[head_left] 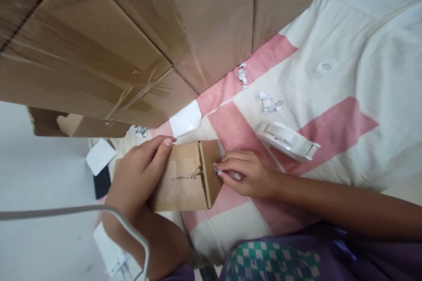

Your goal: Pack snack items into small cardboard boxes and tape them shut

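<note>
My left hand (141, 169) grips a small brown cardboard box (184, 178) from its left side, the thumb lying along the top edge. The box is taped, and a torn slit runs along its top near the right end. At that right end, my right hand (245, 173) pinches a small crumpled white scrap of paper (217, 169) between thumb and fingertips, close against the box's side. A white tape-dispenser-like device (286, 140) lies on the bedding just beyond my right hand.
Large taped cardboard boxes (132, 52) stand along the far side. Paper scraps (242, 73) and more scraps (270, 102) lie on the pink and white bedsheet (343, 127). Folded white paper (186, 119) rests by the boxes. A grey cable (82, 209) crosses the lower left, near a dark flat object (102, 183).
</note>
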{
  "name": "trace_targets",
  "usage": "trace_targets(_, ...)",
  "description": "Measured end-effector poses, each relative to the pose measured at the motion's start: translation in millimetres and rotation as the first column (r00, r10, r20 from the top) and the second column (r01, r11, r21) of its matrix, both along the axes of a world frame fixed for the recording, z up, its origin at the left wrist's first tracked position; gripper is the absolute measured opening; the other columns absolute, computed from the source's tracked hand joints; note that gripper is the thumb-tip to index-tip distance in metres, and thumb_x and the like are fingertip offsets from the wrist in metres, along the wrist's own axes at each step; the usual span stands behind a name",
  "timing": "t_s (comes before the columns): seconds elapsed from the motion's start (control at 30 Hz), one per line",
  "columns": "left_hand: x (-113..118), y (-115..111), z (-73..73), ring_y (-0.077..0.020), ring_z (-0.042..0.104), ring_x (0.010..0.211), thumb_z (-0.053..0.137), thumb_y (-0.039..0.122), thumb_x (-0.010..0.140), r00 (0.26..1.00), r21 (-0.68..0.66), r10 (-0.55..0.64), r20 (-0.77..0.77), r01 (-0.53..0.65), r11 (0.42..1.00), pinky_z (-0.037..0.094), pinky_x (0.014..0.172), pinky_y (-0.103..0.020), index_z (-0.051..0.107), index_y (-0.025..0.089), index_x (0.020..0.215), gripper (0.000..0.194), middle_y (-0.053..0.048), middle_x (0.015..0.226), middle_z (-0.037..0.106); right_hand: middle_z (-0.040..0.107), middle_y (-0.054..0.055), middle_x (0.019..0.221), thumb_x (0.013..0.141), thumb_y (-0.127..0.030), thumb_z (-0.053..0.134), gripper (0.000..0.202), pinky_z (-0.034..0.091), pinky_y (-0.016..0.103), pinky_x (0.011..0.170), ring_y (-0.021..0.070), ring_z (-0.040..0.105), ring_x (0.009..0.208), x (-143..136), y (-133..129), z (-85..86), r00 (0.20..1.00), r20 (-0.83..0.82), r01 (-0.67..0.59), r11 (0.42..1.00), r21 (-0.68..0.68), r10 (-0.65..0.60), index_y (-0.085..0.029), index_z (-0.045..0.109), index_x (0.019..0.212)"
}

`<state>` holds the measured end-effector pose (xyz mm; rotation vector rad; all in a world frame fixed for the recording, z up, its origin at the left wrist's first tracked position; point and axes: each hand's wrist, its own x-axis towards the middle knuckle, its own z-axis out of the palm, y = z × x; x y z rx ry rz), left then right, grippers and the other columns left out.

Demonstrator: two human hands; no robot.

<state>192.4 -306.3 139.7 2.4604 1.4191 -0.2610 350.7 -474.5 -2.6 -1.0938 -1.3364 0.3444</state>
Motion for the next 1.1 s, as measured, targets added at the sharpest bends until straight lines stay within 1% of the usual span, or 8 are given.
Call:
trace_targets(0.17,1.9,-1.1,0.9,-0.0293,0.068,0.106,0.032,0.063,0.096,1.0,0.014,-0.006,-0.013,0.006,1.0,0.049,0.088,-0.04,0.074,0.033,0.105,0.052,0.001,0.11,0.078,0.071,0.005,0.081,0.09,-0.01,0.065,0.014,0.052,0.023,0.059,0.0113,0.062,0.065,-2.2,-0.5,0.4,1.0,0.013,0.011,1.0,-0.005,-0.011,-0.018,0.064,0.101)
trace_targets(0.3,1.4,-1.7,1.2,-0.0291,0.069,0.105,0.032,0.063,0.097,1.0,0.011,0.001,-0.015,-0.001,1.0,0.05,0.087,-0.04,0.073,0.034,0.104,0.052,0.001,0.109,0.078,0.065,0.001,0.076,0.089,-0.01,0.063,0.012,0.047,0.022,0.056,0.0099,0.056,0.06,-3.3,-1.5,0.9,1.0,0.004,0.009,0.997,-0.075,-0.009,-0.019,0.063,0.097)
trace_targets(0.5,-0.7,-1.1,0.1,-0.0266,0.07,0.101,0.033,0.062,0.098,0.998,0.05,-0.054,0.029,0.052,0.997,0.05,0.082,-0.036,0.074,0.032,0.101,0.051,0.002,0.107,0.078,0.064,0.001,0.075,0.091,-0.009,0.061,0.011,0.046,0.023,0.057,0.011,0.056,0.062,-0.9,-2.4,3.3,1.0,0.013,-0.025,0.996,-0.09,0.026,-0.02,0.061,0.094)
trace_targets(0.67,-1.6,0.0,-0.8,-0.0256,0.07,0.101,0.033,0.062,0.099,0.996,0.052,-0.072,0.043,0.07,0.996,0.05,0.083,-0.036,0.074,0.031,0.102,0.051,0.002,0.108,0.079,0.065,0.002,0.077,0.094,-0.01,0.06,0.011,0.048,0.023,0.061,0.0118,0.06,0.066,2.8,-0.2,4.6,0.997,0.021,-0.069,0.994,-0.079,0.071,-0.019,0.063,0.097)
trace_targets(0.83,-2.9,1.1,-1.7,-0.0256,0.07,0.102,0.033,0.064,0.1,0.996,0.038,-0.072,0.044,0.07,0.997,0.049,0.088,-0.037,0.074,0.033,0.103,0.051,0.003,0.11,0.078,0.065,0.004,0.079,0.097,-0.011,0.06,0.008,0.049,0.023,0.063,0.0121,0.06,0.07,9.2,3.1,4.9,0.988,-0.004,-0.157,0.984,-0.081,0.157,-0.017,0.064,0.099)
trace_targets(1.0,-3.3,0.8,-1.0,-0.0251,0.069,0.101,0.032,0.063,0.1,0.996,0.026,-0.073,0.05,0.072,0.997,0.047,0.087,-0.037,0.073,0.033,0.102,0.051,0.004,0.108,0.078,0.064,0.004,0.081,0.098,-0.011,0.059,0.008,0.047,0.023,0.064,0.0122,0.059,0.072,14.5,5.0,4.1,0.977,0.02,-0.208,0.971,-0.119,0.212,-0.017,0.063,0.098)
trace_targets(1.1,-3.8,0.3,-1.2,-0.0256,0.069,0.104,0.033,0.063,0.1,0.997,0.027,-0.064,0.047,0.063,0.998,0.047,0.088,-0.037,0.073,0.033,0.103,0.051,0.004,0.11,0.078,0.064,0.004,0.081,0.099,-0.012,0.057,0.008,0.048,0.023,0.065,0.0124,0.059,0.073,15.4,6.1,5.6,0.974,0.042,-0.216,0.965,-0.149,0.224,-0.018,0.062,0.097)
